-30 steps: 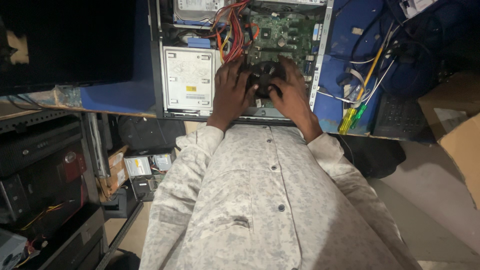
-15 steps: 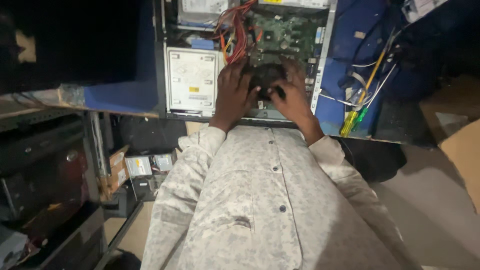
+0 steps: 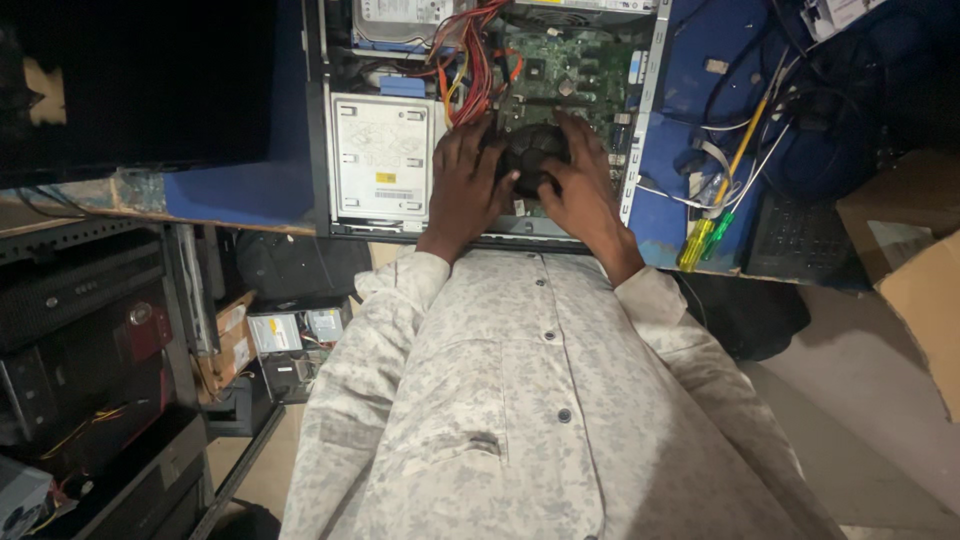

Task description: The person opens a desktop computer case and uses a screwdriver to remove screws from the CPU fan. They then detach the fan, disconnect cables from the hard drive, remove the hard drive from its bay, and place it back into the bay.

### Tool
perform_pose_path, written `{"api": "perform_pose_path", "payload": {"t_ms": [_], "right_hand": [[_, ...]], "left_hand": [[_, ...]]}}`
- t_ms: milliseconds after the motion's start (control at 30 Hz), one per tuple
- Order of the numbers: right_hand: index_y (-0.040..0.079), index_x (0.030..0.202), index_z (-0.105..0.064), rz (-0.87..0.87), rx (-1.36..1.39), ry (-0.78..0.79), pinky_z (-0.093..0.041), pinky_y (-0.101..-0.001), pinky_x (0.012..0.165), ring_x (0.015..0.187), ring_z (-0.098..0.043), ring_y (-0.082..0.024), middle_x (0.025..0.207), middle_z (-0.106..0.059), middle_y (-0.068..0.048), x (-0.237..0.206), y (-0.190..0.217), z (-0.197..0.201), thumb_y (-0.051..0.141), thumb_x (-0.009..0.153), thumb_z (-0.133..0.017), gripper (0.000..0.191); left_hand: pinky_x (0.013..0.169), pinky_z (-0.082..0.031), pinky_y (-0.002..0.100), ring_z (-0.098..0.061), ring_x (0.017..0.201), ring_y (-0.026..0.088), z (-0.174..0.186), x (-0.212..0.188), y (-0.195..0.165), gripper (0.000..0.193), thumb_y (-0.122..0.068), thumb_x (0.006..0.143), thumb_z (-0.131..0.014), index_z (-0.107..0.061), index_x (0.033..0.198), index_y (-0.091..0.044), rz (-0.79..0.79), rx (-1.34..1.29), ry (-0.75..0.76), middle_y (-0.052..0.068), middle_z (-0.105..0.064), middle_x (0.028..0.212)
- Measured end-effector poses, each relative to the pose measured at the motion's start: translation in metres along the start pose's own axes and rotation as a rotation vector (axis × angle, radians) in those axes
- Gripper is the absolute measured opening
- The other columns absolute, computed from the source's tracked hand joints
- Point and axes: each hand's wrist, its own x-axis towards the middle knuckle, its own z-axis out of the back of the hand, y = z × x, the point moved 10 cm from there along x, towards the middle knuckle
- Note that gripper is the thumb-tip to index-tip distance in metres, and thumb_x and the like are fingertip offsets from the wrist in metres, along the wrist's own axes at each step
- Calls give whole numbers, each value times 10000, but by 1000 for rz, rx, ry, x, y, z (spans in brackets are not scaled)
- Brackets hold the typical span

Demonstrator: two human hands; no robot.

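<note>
Both hands [image 3: 525, 190] grip a black fan [image 3: 533, 160] inside the open case [image 3: 640, 120], frame top, on a blue worktop [image 3: 240, 190]; dim shelves [image 3: 90, 330] lower left.

Both hands [image 3: 525, 190] on black cooler fan [image 3: 533, 156]

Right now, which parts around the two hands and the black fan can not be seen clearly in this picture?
- Head view: the black fan is mostly covered by the left hand and right hand.
- How the fan is fixed to the green board is hidden under the hands.
- The open computer case is cut off by the top edge.
- The tip of the yellow screwdriver is lost among cables.
</note>
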Motion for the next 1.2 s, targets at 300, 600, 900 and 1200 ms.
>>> {"api": "perform_pose_path", "payload": {"t_ms": [300,600,900,1200], "right_hand": [[16,1055,-793,-21,-8,36,-291,-541,1232,1515,-288,-443,1631,-346,-221,2,4,0,93,810,-723,266],[5,1126,-770,7,-33,36,-306,-539,1219,1505,-292,-450,1639,-312,-211,4,9,0,123,835,-722,318],[38,823,-678,-65,320,-84,-308,-493,1257,1493,-407,-406,1609,-490,-194,2,-15,29,74,901,-583,129],[11,1022,-756,-37,68,-36,-334,-514,1212,1445,-398,-447,1561,-451,-242,0,-5,2,81,818,-705,222]], "left_hand": [[1182,-302,561,-379,1419,416,-1,1,0,454,-385,1018,-662,-598,1327,-59,8,-7,18,185,-394,1570],[1198,-294,556,-373,1435,410,-2,1,1,439,-377,1023,-656,-601,1337,-74,21,-12,26,163,-394,1580],[1197,-301,558,-373,1433,418,1,-2,-3,488,-384,1036,-651,-568,1389,-57,-46,-3,-32,169,-378,1583],[1190,-302,565,-388,1411,412,-6,-2,2,439,-393,1030,-649,-591,1324,-71,1,9,13,178,-402,1571]]}}
